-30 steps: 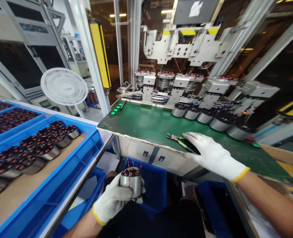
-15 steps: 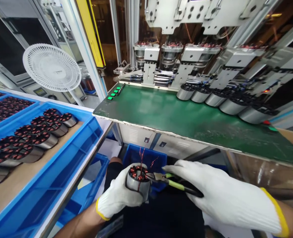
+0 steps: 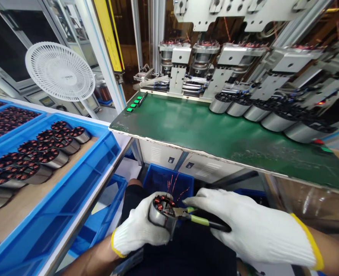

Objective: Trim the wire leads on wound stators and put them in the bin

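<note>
My left hand (image 3: 142, 224), in a white knit glove with a yellow cuff, is wrapped round a motor stator (image 3: 158, 215). The stator is a steel cylinder with copper windings on top, and several thin copper wires (image 3: 172, 184) stick up from it. My right hand (image 3: 235, 222), gloved the same way, grips diagonal cutting pliers (image 3: 199, 220) with green and black handles. The pliers' jaws lie over the stator's near right rim, among the windings; whether they touch a wire I cannot tell.
A blue tray (image 3: 100, 168) with several wound stators (image 3: 54, 157) stands at left, near a white fan (image 3: 60, 72). Ahead is a green worktop (image 3: 175, 122) bearing bare stator cores (image 3: 255, 111), below a winding machine (image 3: 218, 55). A blue bin (image 3: 152, 180) sits underneath.
The pliers' jaws have moved from the stator's right side onto its near rim. The stator has shifted slightly right in view, and its wires stand more spread out.
</note>
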{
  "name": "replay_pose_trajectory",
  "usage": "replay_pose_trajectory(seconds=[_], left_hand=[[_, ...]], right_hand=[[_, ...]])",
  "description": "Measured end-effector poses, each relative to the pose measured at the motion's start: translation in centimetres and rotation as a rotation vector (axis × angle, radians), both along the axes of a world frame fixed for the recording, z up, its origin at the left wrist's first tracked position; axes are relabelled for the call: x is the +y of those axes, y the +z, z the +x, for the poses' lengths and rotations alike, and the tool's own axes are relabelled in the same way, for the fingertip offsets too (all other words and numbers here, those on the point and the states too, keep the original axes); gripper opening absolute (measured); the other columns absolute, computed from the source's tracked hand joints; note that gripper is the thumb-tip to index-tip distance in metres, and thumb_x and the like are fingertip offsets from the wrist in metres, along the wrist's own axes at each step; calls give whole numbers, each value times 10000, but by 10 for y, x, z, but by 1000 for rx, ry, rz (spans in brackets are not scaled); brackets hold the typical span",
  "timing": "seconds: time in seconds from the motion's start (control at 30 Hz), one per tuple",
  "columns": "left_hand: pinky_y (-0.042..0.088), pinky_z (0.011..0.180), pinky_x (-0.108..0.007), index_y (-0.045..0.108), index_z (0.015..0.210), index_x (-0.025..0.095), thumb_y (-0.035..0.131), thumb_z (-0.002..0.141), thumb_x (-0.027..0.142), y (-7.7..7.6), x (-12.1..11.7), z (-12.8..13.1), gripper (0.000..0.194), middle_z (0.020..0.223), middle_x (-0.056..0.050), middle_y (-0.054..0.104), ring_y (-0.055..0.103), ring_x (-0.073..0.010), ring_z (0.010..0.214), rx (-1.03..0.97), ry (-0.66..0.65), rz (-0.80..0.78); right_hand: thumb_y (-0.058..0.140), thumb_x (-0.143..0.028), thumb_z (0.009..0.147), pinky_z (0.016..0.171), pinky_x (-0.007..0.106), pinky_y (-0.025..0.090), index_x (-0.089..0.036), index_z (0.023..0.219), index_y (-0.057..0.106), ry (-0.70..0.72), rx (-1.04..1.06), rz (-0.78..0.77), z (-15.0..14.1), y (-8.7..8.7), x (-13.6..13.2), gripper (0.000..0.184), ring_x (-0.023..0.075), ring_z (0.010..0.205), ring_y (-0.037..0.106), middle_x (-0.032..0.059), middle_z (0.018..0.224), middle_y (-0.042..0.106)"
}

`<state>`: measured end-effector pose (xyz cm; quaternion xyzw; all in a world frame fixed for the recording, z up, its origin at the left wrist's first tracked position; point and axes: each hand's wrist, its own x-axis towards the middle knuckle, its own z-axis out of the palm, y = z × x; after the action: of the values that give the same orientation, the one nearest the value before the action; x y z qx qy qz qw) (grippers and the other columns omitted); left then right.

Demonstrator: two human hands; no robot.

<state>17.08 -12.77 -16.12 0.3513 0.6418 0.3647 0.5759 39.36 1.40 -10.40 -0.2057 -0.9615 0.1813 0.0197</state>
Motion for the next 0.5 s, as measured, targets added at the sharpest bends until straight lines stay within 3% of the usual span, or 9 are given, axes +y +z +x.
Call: replay_pose_trajectory(seconds=[0.17, 0.3, 0.37, 0.5], left_hand=[[522, 709, -266, 516, 1263, 251, 725, 510, 107, -2, -5, -3, 794, 1024, -9, 687, 652, -215, 850, 68, -49, -7], [499, 836, -310, 507, 1266, 292, 721, 479, 88, -9, -10, -5, 841, 1063, 5, 674, 637, -235, 932, 144, -87, 31], [479, 897, -323, 491, 1276, 305, 713, 471, 85, -10, -12, -6, 864, 1133, -1, 649, 620, -243, 994, 188, -92, 65], [473, 925, -324, 470, 1277, 283, 691, 467, 101, -6, -13, -3, 859, 1163, -22, 628, 623, -246, 1000, 290, -9, 152]], right_hand=[[593, -202, 733, 720, 281, 514, -342, 1187, 607, -20, -101, -232, -2, -2, -6, 475, 197, 833, 651, 5, 1016, 678], [583, -120, 684, 548, 195, 488, -324, 1080, 666, 15, -155, -512, -3, 5, -15, 452, 140, 633, 641, -61, 832, 703], [577, -125, 695, 585, 202, 516, -343, 1144, 630, -44, -115, -452, 3, 5, -19, 502, 157, 711, 664, -55, 921, 707], [582, -218, 725, 776, 363, 561, -371, 1325, 477, -209, -7, 26, 20, -6, -24, 628, 263, 995, 639, 27, 1221, 611]])
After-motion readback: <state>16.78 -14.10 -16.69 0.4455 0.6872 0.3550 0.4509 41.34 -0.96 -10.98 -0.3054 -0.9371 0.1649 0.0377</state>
